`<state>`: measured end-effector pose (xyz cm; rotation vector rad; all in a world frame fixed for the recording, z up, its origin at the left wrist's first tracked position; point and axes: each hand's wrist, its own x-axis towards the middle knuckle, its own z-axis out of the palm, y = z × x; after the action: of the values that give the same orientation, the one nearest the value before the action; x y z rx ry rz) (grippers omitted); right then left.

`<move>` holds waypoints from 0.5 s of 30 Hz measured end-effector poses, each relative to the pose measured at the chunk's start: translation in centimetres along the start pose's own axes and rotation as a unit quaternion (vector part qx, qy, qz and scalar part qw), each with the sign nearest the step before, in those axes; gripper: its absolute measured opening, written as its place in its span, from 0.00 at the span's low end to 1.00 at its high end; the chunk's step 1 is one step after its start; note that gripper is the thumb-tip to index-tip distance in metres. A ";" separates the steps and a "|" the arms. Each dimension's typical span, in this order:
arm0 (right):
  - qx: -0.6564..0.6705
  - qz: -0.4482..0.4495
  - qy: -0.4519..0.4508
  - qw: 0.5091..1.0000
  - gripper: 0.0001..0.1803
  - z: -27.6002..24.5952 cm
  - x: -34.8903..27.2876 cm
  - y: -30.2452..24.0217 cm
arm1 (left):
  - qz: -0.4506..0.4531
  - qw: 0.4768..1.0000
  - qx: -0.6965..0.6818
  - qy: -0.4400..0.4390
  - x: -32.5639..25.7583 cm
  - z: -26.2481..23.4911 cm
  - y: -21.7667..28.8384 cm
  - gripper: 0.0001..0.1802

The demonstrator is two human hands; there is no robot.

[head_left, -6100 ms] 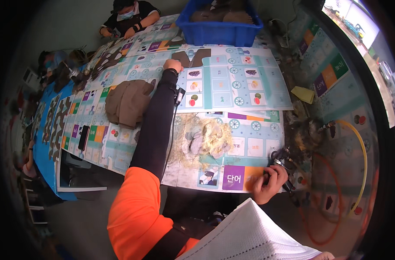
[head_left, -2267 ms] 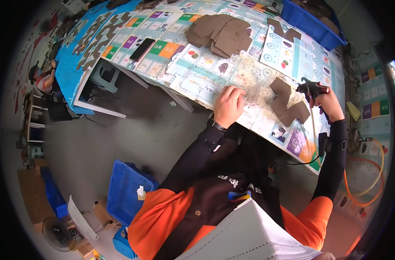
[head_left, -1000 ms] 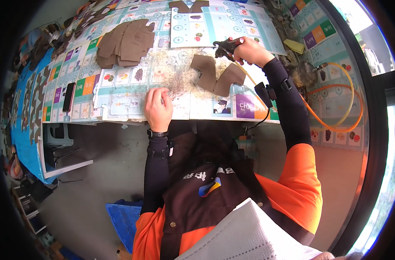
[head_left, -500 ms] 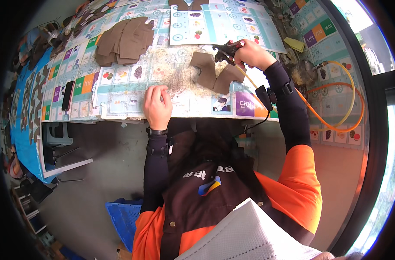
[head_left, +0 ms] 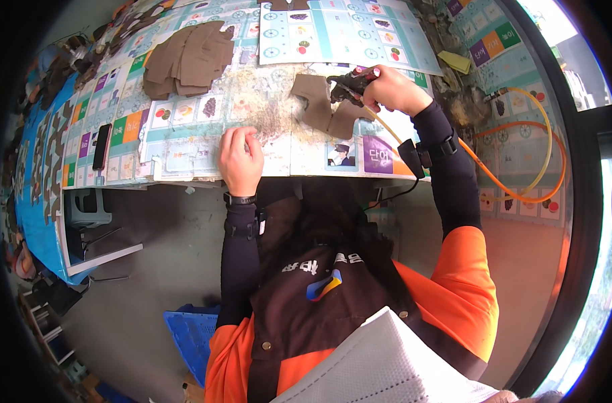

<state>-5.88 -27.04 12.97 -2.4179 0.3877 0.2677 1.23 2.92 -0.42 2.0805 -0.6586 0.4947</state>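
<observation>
Wears a white face mask (head_left: 386,363), nearest of all and on the near side of the V-shaped brown piece (head_left: 327,119), then a dark brown apron (head_left: 296,322) over orange sleeves (head_left: 460,282), also nearer than that piece. Sets the left hand (head_left: 240,161) at the table's near edge, left of the V-shaped brown piece and well apart from it, with fingers loosely curled toward the palm and nothing showing in them; can't tell about anything hidden underneath. Has a dark watch (head_left: 239,199) on that wrist. Grips a black spray gun (head_left: 346,86) in the right hand (head_left: 394,91), at the right of the V-shaped brown piece, with fingers wrapped close round the handle and the nozzle end over the piece's right side; can't tell about contact between the two. Trails a thin yellow hose (head_left: 384,126) from the gun, past the right of the piece.

Has the V-shaped brown piece lying flat on a table (head_left: 185,161) covered in printed fruit pictures and stained just left of the piece. Shows a black phone (head_left: 102,146) well left of the piece, and a fanned pile of brown pieces (head_left: 188,60) left of and beyond it. Shows also, directly beyond the piece, a loose printed sheet (head_left: 349,33), and, beyond and to the right, a folded yellow sheet (head_left: 455,62). Includes, far left of the piece, a blue-covered table (head_left: 37,232) bearing rows of brown cut shapes (head_left: 52,161).
</observation>
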 end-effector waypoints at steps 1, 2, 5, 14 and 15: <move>0.020 -0.038 0.002 0.999 0.07 0.1 -0.1 0.2 | 0.005 1.000 0.007 -0.010 0.0 0.0 0.0 0.06; 0.003 -0.055 -0.004 0.998 0.06 0.2 -0.2 0.2 | 0.002 1.000 0.000 0.000 0.0 0.0 0.0 0.06; 0.000 -0.043 0.000 0.999 0.05 0.3 -1.0 0.4 | -0.007 1.000 -0.002 -0.008 -0.1 0.1 -0.1 0.07; -0.001 -0.079 -0.041 0.996 0.04 1.2 -2.5 0.8 | -0.003 1.000 -0.001 -0.006 -0.1 0.1 -0.1 0.07; 0.006 -0.061 -0.043 0.997 0.04 1.3 -2.7 0.7 | -0.007 1.000 -0.001 -0.009 -0.1 0.0 -0.1 0.07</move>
<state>-8.81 -26.14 12.33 -2.3982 0.2004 0.3137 1.22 2.97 -0.57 2.0894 -0.6544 0.4681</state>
